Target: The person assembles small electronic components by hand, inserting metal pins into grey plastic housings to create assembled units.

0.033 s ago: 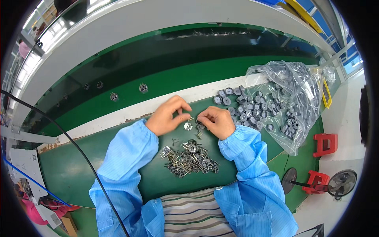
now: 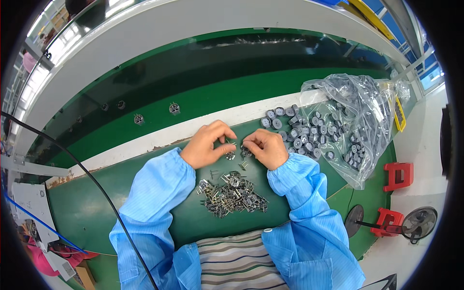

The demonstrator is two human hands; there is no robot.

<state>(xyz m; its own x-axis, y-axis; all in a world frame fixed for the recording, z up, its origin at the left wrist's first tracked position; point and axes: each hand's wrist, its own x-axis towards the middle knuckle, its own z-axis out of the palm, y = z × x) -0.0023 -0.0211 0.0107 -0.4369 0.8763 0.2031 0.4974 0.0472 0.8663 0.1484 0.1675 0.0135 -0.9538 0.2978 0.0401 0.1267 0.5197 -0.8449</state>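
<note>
Near the middle of the green bench, my left hand has thumb and forefinger drawn in around a small metal piece with a round plate and thin pins. Just to its right, my right hand pinches a darker metal part, mostly hidden by the fingertips. The hands are a short gap apart. A loose pinned piece lies just below them, and another lies farther left. Nearer to me is a pile of metal pin parts.
Grey round caps lie at the right, several spilling from a clear plastic bag. A white ledge runs behind my hands. Pinned plugs stand beyond it. A black cable crosses the left side. Red stools and a fan are right.
My left hand has shifted slightly down and right, its fingertips now over the round metal piece that lay uncovered before. My right hand has barely moved.
</note>
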